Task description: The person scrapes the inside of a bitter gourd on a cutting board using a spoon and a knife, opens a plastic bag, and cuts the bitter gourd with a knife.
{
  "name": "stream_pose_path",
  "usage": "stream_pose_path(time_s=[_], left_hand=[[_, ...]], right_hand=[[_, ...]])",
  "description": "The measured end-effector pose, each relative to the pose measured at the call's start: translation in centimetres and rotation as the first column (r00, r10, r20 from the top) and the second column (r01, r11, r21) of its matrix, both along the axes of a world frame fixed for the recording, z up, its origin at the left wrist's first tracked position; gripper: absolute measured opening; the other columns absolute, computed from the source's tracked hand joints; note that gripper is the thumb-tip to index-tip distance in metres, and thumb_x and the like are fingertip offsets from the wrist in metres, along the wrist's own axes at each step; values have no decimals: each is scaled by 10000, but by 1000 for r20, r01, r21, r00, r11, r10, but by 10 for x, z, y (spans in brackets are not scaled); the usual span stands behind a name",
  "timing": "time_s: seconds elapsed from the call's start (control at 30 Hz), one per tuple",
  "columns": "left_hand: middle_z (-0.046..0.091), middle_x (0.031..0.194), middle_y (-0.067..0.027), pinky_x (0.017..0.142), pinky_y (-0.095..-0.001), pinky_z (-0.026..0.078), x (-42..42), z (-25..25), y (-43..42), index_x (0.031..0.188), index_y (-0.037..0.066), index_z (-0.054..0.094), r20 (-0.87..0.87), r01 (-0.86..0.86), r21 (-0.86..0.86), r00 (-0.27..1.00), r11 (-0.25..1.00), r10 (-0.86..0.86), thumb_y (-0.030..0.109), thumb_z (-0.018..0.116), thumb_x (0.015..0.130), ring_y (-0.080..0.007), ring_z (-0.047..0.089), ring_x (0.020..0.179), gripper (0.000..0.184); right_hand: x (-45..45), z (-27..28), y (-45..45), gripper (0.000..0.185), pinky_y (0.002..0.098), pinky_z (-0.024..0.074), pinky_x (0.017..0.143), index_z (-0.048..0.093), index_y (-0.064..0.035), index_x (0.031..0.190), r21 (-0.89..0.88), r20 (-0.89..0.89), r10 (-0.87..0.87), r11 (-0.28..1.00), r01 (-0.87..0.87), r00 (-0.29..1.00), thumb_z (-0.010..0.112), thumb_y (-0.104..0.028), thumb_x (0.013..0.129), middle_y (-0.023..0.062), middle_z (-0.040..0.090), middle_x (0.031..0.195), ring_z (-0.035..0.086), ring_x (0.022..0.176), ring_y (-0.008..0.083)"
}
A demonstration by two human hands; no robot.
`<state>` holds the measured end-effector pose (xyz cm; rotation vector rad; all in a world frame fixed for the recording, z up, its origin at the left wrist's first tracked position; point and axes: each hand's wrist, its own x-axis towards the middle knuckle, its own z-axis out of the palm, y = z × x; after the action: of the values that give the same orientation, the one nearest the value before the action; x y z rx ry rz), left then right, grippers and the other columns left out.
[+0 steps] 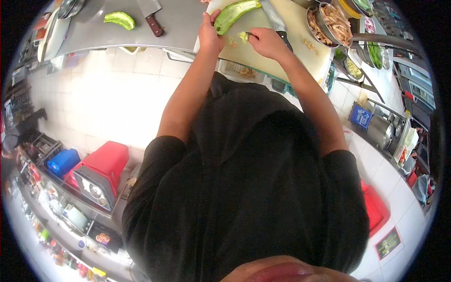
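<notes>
My left hand (211, 36) grips the lower end of a long green gourd half (234, 16), which looks like a bitter melon with its inside scraped pale. It is held tilted above the cutting board (300, 61). In my right hand (270, 43) is a thin utensil, probably a spoon; its tip is covered by a clump of pale green pulp (243, 37). This hand is just right of the gourd, apart from it. Behind the right hand a knife (274, 18) with a black handle lies on the board. Small scraps (308, 45) are scattered there.
On the steel counter (89, 33) at left lie another green gourd piece (119, 20) and a cleaver (153, 22) with a wooden handle. Bowls of sliced meat or mushrooms (336, 23) stand at the right edge. A red bin (105, 162) stands behind at left; another person (21, 131) is far left.
</notes>
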<state>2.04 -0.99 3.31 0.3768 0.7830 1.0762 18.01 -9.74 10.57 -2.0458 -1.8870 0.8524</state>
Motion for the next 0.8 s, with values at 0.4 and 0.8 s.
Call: stream_pose_path(time_s=[0.4,0.8], left_hand=[[584,1203,-161,915,-397,504,11,7,-6,1289,-46,520,-15,42,-16,999,999,-42,391,270,1050,-266,586,1077,557],[577,1222,-149,908,-391,505,2,20,-3,1305,-37,511,-144,10,-5,990,1000,-10,380,284,1050,-255,587,1076,539]], right_hand=[[-42,-10,47,224,467,543,708,715,-10,807,72,216,65,994,-83,974,623,-210,766,200,692,781,687,771,370],[-23,6,0,191,504,503,727,650,-59,870,45,233,206,974,-222,950,530,-203,830,163,679,842,651,814,382]])
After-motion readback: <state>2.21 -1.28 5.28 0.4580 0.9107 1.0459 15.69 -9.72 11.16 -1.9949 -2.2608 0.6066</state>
